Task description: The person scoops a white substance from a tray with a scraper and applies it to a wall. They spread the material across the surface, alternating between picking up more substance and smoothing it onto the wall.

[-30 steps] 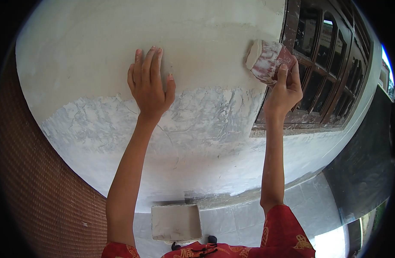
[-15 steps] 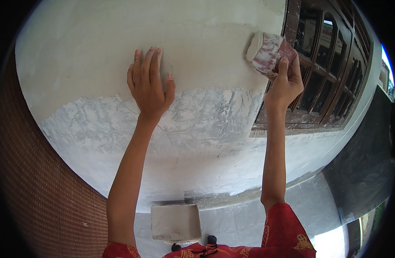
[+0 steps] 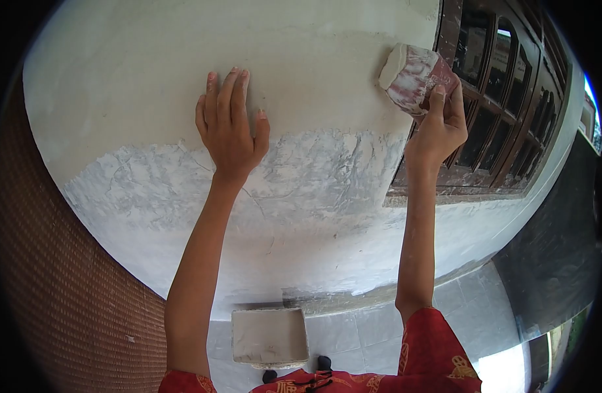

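My right hand (image 3: 437,128) grips a reddish putty scraper (image 3: 415,78) with the thumb on its near face and the fingers around its side. White paste smears the scraper, and a thick lip of it runs along the left edge. The scraper is up by the wall, just left of the window frame. My left hand (image 3: 232,124) lies against the wall (image 3: 314,72), palm down with its fingers stretched upward. Below both hands, a rough grey-white patch (image 3: 294,173) crosses the smoother cream coating.
A dark brown wooden window (image 3: 494,98) with glass panes is set in the wall at right. On the grey tiled floor stands a rectangular tub (image 3: 269,335) with pale paste inside, near my feet. Brown woven matting (image 3: 71,288) borders the left side.
The view has shifted very slightly. My right hand and the scraper sit a little farther right and higher in view; my left hand stays on the wall.
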### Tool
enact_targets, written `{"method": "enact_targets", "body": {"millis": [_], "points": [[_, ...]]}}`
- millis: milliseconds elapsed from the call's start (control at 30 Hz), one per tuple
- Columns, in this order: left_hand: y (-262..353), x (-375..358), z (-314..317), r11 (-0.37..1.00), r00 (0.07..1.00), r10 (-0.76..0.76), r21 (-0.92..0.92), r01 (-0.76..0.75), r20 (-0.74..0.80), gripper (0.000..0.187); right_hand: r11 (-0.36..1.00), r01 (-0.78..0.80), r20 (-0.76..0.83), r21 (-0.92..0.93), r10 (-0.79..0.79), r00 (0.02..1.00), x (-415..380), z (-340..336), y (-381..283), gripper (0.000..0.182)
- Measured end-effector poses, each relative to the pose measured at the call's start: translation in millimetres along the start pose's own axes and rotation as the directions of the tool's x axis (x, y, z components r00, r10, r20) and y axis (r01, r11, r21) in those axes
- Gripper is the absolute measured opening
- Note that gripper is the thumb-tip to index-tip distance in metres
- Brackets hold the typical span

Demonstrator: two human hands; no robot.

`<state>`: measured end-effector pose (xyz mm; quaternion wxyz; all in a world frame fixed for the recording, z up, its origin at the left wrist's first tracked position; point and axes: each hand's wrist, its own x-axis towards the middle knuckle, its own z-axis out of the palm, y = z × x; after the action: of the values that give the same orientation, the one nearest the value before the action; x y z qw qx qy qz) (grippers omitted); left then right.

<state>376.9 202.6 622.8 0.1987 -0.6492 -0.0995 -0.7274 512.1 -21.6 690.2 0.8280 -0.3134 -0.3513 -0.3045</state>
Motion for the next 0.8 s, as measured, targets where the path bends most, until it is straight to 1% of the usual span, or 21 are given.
{"method": "enact_targets", "body": {"millis": [33, 100, 167, 200, 233, 300, 333, 400, 433, 500, 533, 567, 633, 667, 733, 767, 800], "points": [[0, 0, 1, 1.000, 1.000, 0.003, 0.001, -0.003, 0.000, 0.049, 1.000, 0.000, -0.001, -0.001, 0.000, 1.000, -11, 6, -1, 0.042], [-2, 0, 0, 1.000, 1.000, 0.001, -0.003, -0.001, -0.005, 0.049, 0.988, -0.113, 0.214, -0.105, 0.134, 0.968, -45, 32, -1, 0.040], [-2, 1, 0, 1.000, 1.000, 0.003, -0.010, -0.003, -0.015, 0.049, 0.979, 0.031, 0.327, -0.204, 0.038, 0.944, -66, 45, 11, 0.038], [-2, 1, 0, 1.000, 1.000, 0.000, -0.022, 0.000, -0.025, 0.049, 0.966, 0.021, 0.323, -0.256, 0.065, 0.944, -66, 43, 14, 0.036], [-3, 1, 0, 1.000, 0.999, -0.006, -0.030, 0.005, -0.035, 0.049, 0.967, 0.021, 0.323, -0.254, 0.064, 0.944, -61, 37, 17, 0.036], [-3, 1, 0, 1.000, 1.000, 0.002, -0.025, -0.003, -0.031, 0.049, 0.967, -0.039, 0.105, -0.251, 0.067, 0.992, -37, 15, 22, 0.038], [-2, 0, 0, 1.000, 1.000, 0.006, -0.026, -0.007, -0.021, 0.049, 0.968, -0.038, 0.111, -0.249, 0.067, 0.992, -25, 2, 21, 0.038], [-1, 1, 0, 1.000, 1.000, 0.006, -0.023, -0.006, -0.018, 0.049, 0.997, 0.007, -0.023, -0.076, -0.009, 1.000, -6, -18, 16, 0.040], [0, 1, 0, 1.000, 1.000, 0.009, -0.024, -0.009, -0.013, 0.049, 0.997, 0.006, -0.021, -0.078, -0.008, 1.000, -7, -18, 16, 0.040], [-1, 0, 1, 1.000, 1.000, 0.013, -0.020, -0.013, -0.014, 0.049, 0.999, 0.002, 0.039, -0.049, 0.000, 0.999, -14, -12, 7, 0.041], [-1, 0, 1, 1.000, 1.000, 0.022, -0.017, -0.023, -0.018, 0.049, 0.995, -0.043, 0.128, -0.091, 0.055, 0.990, -26, -2, 4, 0.040], [-2, 0, 1, 0.999, 1.000, 0.024, -0.025, -0.024, -0.013, 0.049, 0.979, -0.100, 0.195, -0.179, 0.135, 0.971, -40, 9, 4, 0.040], [-3, 1, 0, 1.000, 0.999, 0.015, -0.024, -0.016, -0.035, 0.049, 0.987, -0.032, 0.306, -0.156, 0.079, 0.949, -65, 31, 10, 0.040], [-2, 2, 0, 0.999, 0.999, 0.019, -0.025, -0.020, -0.037, 0.049, 0.988, -0.029, 0.303, -0.154, 0.076, 0.950, -64, 29, 12, 0.040], [-2, 1, -1, 1.000, 1.000, 0.000, -0.015, 0.000, -0.026, 0.049, 0.972, -0.036, 0.244, -0.234, 0.094, 0.965, -58, 24, 18, 0.041], [-3, 1, -1, 1.000, 1.000, 0.000, -0.009, 0.000, -0.029, 0.049, 0.958, -0.047, 0.186, -0.282, 0.103, 0.977, -45, 11, 23, 0.041], [-2, 1, 0, 1.000, 1.000, 0.001, -0.018, -0.001, -0.028, 0.049, 0.967, -0.037, 0.128, -0.251, 0.071, 0.989, -32, -5, 25, 0.041]]}}
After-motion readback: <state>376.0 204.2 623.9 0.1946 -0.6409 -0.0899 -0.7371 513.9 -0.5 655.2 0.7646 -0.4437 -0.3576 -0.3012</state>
